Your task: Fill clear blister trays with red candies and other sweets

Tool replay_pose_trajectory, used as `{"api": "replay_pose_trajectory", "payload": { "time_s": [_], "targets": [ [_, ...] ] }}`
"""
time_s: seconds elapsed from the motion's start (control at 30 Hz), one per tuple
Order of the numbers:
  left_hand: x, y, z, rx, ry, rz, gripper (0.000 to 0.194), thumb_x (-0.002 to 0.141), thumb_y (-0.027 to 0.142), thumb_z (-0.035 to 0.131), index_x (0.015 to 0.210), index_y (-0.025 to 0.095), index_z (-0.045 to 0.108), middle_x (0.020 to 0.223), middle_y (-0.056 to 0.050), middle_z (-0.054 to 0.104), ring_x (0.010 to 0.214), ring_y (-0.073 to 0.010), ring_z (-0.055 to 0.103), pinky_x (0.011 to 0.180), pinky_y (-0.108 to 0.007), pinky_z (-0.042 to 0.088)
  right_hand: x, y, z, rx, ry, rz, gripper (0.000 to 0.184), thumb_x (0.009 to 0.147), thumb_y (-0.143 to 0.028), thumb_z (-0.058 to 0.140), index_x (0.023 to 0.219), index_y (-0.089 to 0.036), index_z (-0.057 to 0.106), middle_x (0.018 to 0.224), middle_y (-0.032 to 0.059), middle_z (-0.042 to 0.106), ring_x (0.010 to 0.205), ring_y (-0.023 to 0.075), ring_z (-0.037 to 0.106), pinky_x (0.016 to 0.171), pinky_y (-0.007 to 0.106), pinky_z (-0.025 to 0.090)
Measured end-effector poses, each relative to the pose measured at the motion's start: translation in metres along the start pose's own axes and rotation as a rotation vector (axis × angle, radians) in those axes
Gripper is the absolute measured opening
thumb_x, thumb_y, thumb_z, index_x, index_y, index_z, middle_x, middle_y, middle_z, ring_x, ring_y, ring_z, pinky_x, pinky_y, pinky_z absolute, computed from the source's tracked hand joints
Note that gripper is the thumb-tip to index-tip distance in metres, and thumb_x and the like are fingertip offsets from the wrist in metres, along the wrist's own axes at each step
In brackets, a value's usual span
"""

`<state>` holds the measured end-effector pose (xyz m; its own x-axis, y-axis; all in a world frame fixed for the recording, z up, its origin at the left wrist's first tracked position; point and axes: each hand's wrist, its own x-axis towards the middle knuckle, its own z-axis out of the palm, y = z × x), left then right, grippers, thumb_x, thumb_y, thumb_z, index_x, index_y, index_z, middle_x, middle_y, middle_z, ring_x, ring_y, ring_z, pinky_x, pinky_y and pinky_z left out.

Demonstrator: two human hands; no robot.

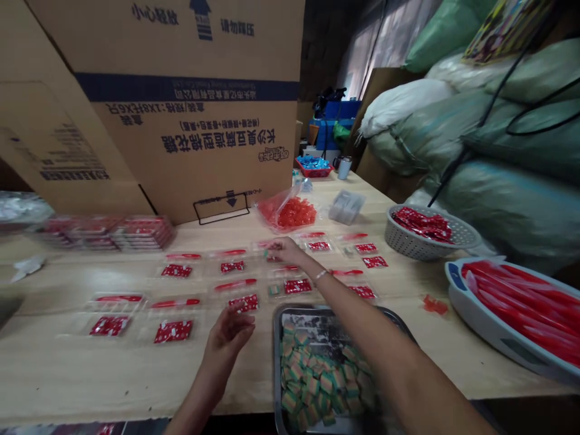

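My right hand [283, 249] reaches over the rows of clear plastic trays, its fingertips pinching a small green-edged layered candy piece [266, 254]. Beneath my right forearm lies a dark metal tray [277, 362] with many similar candy pieces [312, 383]. My left hand [230, 332] hovers, loosely curled with fingers apart, beside a red patterned packet [244, 303]; I see nothing in it. Each clear tray [149, 311] nearby bears a red packet [174, 331] and a long red plastic item [176, 303]. One tray also has a candy piece [274, 290] next to its packet.
Right: a grey basket [408, 249] of red packets and a white basin [493, 338] of long red items. Behind: a bag of red pieces [294, 212], a stack of clear containers [347, 206], and a large cardboard box [190, 163]. Filled trays [142, 232] are stacked left.
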<state>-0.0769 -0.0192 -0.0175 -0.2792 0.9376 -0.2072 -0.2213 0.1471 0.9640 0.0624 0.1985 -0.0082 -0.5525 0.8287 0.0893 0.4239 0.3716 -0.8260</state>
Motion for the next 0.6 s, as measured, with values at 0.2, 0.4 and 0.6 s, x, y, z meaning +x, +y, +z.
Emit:
{"api": "replay_pose_trajectory", "payload": {
  "time_s": [0.2,0.4,0.6],
  "targets": [
    [-0.004,-0.006,-0.034,0.084,0.054,-0.031,0.059,0.058,0.036,0.081,0.108,0.018,0.056,0.082,-0.004,0.072,0.079,-0.0178,0.065,0.072,-0.027,0.048,0.053,0.021,0.028,-0.122,-0.071,0.07,0.024,0.092,-0.031,0.057,0.107,-0.013,0.059,0.102,0.0053,0.063,0.085,0.0158,0.062,0.073,0.033,0.054],
    [-0.002,-0.02,-0.035,0.093,0.048,-0.066,0.059,0.058,0.041,0.08,0.107,0.017,0.057,0.079,-0.003,0.072,0.074,-0.0171,0.065,0.067,-0.026,0.048,0.054,0.027,0.034,-0.252,-0.085,0.055,0.023,0.091,-0.032,0.058,0.104,-0.013,0.061,0.106,0.0058,0.063,0.093,0.0187,0.062,0.082,0.038,0.052],
    [0.006,-0.045,-0.025,0.145,0.025,0.077,0.051,0.063,0.038,0.075,0.107,0.019,0.057,0.076,-0.002,0.069,0.073,-0.0169,0.065,0.067,-0.027,0.05,0.043,0.024,0.039,-0.302,-0.019,0.009,0.016,0.091,-0.025,0.057,0.099,-0.013,0.063,0.109,0.0065,0.063,0.106,0.0205,0.058,0.094,0.043,0.046]
  ]
}}
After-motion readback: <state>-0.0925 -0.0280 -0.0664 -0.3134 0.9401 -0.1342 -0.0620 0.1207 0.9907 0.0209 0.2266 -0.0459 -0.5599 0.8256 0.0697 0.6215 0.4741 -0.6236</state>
